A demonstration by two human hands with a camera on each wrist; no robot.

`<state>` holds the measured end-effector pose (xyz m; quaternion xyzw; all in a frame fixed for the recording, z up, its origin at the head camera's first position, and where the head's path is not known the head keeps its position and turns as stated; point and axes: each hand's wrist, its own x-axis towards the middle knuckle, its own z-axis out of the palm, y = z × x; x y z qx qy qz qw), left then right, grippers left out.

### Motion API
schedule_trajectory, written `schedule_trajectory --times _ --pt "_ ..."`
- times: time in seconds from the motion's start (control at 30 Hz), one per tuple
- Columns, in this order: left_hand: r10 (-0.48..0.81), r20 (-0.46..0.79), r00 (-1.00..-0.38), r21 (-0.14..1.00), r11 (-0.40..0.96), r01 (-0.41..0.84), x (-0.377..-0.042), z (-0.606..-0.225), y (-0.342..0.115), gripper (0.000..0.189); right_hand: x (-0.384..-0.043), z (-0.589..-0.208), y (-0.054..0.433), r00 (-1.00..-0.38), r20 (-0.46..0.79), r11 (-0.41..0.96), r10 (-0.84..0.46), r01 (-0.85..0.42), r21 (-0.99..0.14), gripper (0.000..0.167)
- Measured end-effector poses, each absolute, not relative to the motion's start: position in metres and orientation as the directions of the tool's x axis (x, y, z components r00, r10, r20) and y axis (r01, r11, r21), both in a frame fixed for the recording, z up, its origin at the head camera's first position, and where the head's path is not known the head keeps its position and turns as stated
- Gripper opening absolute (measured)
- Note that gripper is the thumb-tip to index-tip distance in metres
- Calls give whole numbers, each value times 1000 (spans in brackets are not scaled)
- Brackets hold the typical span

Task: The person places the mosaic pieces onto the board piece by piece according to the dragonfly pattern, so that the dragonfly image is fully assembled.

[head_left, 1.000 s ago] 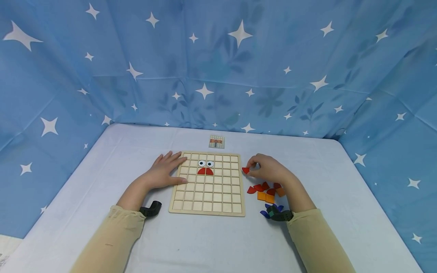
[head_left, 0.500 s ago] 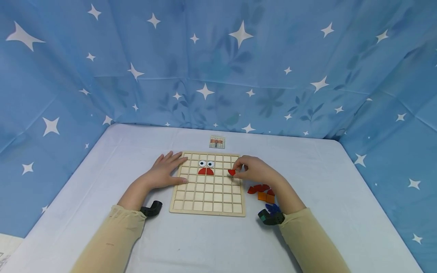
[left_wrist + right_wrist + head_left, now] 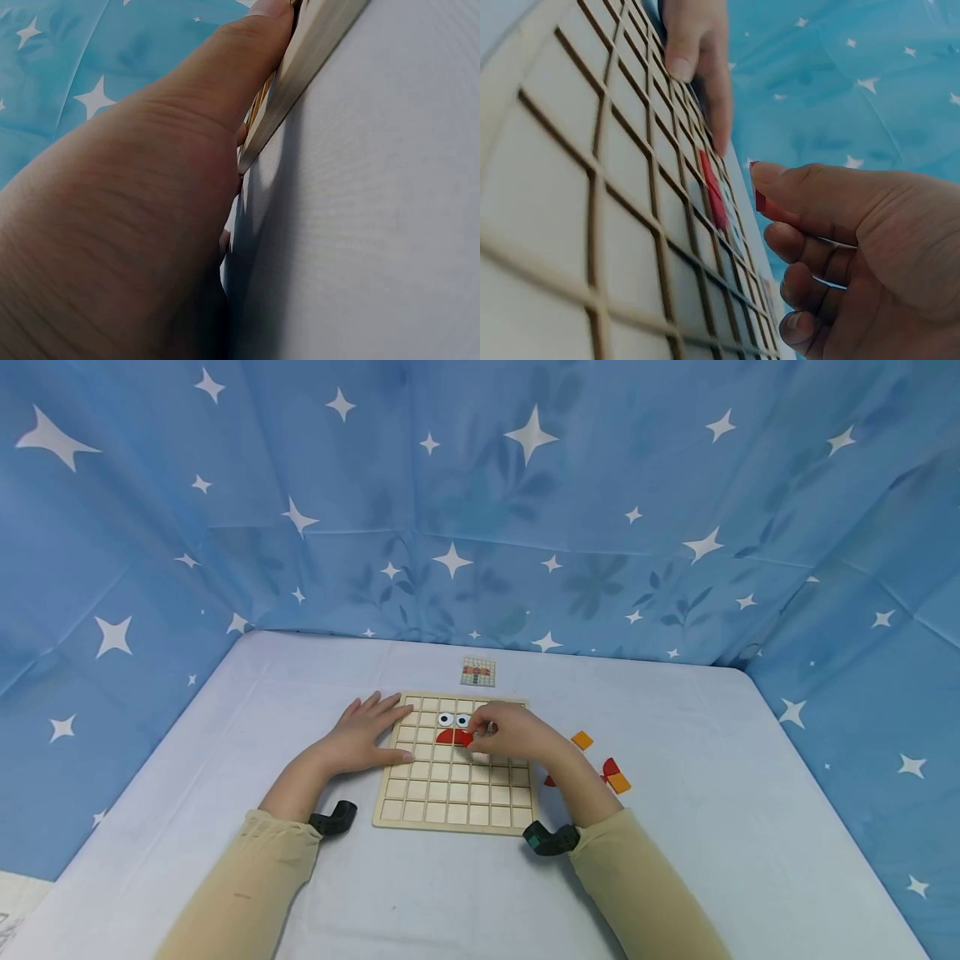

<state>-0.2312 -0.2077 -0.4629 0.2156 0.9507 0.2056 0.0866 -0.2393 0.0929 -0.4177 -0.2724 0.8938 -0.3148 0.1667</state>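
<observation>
A wooden grid board (image 3: 431, 793) lies flat on the table. My left hand (image 3: 363, 737) rests on its left edge, fingers spread and straight; the left wrist view shows the thumb (image 3: 232, 56) reaching over the board's side. My right hand (image 3: 510, 731) is over the board's upper middle and pinches a red quarter-circle piece (image 3: 759, 187) between thumb and index finger. In the head view it comes right beside the red pieces (image 3: 448, 737) lying in the grid, which form a half circle. Two round eye pieces (image 3: 446, 719) sit just above them.
A small pattern card (image 3: 477, 672) lies beyond the board. Right of the board are an orange square (image 3: 582, 740), a second orange square (image 3: 618, 782) and a red piece (image 3: 611, 767); my right forearm hides other pieces. A blue star-patterned curtain (image 3: 480, 510) surrounds the table.
My right hand has carried the red quarter-circle piece left, from beside the board to the pieces in the grid. An orange square beyond the forearm has come into view. My left hand stays put.
</observation>
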Motion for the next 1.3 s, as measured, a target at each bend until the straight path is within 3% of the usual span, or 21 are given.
schedule_trajectory --times 0.43,1.3 --pt "443 -81 -893 431 823 369 -232 -464 -209 93 -231 -433 61 -807 -117 694 -579 -412 -590 15" --pt "443 -94 -891 424 828 367 -232 -461 -209 92 -227 -438 53 -836 -121 745 -535 -399 -534 22"
